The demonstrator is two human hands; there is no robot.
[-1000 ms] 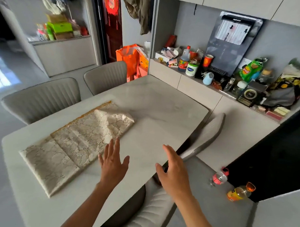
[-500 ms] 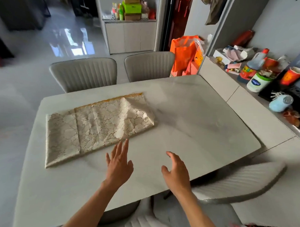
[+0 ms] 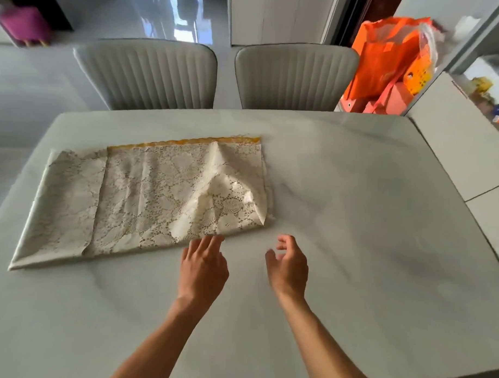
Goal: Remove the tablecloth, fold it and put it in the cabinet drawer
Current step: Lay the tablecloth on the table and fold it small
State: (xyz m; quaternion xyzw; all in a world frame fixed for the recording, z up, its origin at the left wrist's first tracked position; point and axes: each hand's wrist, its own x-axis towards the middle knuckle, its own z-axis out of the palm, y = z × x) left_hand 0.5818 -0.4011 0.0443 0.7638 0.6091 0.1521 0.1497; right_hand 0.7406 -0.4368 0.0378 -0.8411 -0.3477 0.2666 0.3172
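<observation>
On table (image 3: 354, 220), left hand (image 3: 204, 265) spread at tablecloth (image 3: 146, 196) near edge, right hand (image 3: 289, 265) loosely curled, empty; slick layers may slide apart.

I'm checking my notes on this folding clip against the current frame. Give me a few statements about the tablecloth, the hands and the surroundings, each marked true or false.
1. The tablecloth lies folded on the table. True.
2. The right hand grips the cloth. False: it is apart from it, holding nothing.
3. The left hand has its fingertips at the cloth's near edge. True.
4. Two chairs stand across the table. True.
5. The orange bag sits on the table. False: it is beyond the table's far right corner.
</observation>
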